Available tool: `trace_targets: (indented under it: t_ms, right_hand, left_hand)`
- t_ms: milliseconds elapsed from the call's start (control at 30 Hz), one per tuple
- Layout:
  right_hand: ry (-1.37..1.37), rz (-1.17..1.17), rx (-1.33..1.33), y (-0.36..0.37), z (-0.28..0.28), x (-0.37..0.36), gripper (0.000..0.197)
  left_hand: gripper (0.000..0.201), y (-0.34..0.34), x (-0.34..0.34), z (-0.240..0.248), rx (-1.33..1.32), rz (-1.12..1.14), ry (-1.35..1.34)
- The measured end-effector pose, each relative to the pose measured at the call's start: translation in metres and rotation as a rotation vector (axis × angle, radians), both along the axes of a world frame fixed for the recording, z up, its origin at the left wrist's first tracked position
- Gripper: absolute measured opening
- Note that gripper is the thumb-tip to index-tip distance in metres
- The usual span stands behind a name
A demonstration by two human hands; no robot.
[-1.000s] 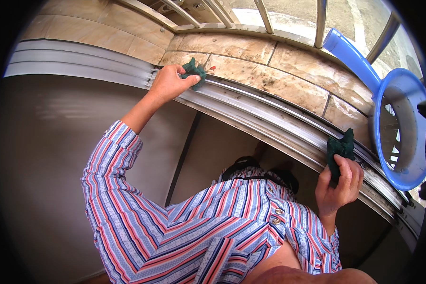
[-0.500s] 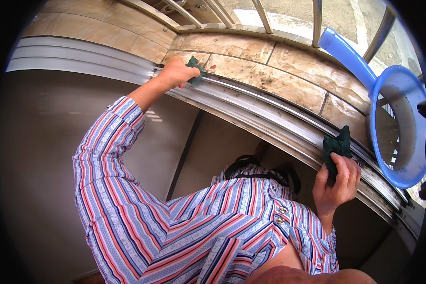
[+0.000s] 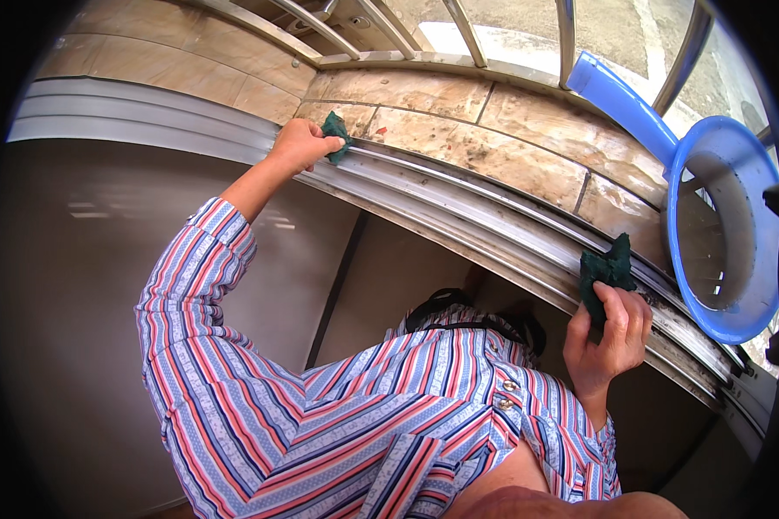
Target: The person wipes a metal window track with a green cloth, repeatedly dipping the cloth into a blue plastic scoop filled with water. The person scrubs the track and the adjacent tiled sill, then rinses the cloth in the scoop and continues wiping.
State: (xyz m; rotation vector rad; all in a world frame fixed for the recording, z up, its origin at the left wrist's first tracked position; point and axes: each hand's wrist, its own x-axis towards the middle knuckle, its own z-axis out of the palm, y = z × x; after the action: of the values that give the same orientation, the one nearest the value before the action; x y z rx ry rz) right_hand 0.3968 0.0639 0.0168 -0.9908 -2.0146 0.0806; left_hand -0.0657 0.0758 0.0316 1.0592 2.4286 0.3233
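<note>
My left hand [image 3: 301, 145] pinches a small dark green scouring pad [image 3: 337, 135] against the metal window track [image 3: 459, 197], near where the tiled sill meets the side wall. Farther right along the same track, my right hand [image 3: 610, 333] grips a crumpled dark green cloth [image 3: 607, 270], its fingers bent round the lower edge. The track has several parallel grooves, with dark grime in them close to my right hand. Whether the two green pieces are the same material I cannot tell.
A blue long-handled plastic dipper [image 3: 679, 233] with water in it stands on the right end of the stained tile sill [image 3: 493, 147]. Metal bars [image 3: 467, 35] rise beyond the sill. A small red scrap [image 3: 382, 131] lies near my left hand.
Both hands, with the green pieces, have shifted slightly left in the picture. The sill and dipper have shifted a little left too, as the view moved.
</note>
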Motion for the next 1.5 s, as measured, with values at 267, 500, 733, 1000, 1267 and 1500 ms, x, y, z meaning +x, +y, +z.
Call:
trace_targets:
  t_ms: [267,500,733,1000,1267,1500]
  right_hand:
    - [-0.013,-0.014,0.003,-0.004,-0.004,-0.011,0.030]
    - [-0.009,-0.017,-0.011,-0.008,0.002,-0.017,0.028]
    - [-0.007,0.005,-0.025,-0.010,0.004,-0.012,0.029]
    - [0.021,-0.009,-0.018,-0.025,0.009,-0.012,0.032]
    - [0.036,0.015,-0.004,-0.019,0.023,0.004,0.032]
    - [0.027,0.008,0.034,-0.023,0.012,0.013,0.035]
  left_hand:
    - [0.032,0.009,0.003,-0.003,-0.041,0.114,-0.092]
    - [0.032,0.007,0.001,0.001,-0.001,0.150,-0.108]
    - [0.034,-0.001,0.000,-0.016,0.102,0.066,0.184]
    - [0.034,-0.011,-0.013,-0.016,0.125,-0.083,0.367]
    - [0.040,-0.010,-0.014,-0.005,0.133,-0.099,0.295]
    - [0.017,-0.019,0.037,0.072,0.438,0.027,-0.345]
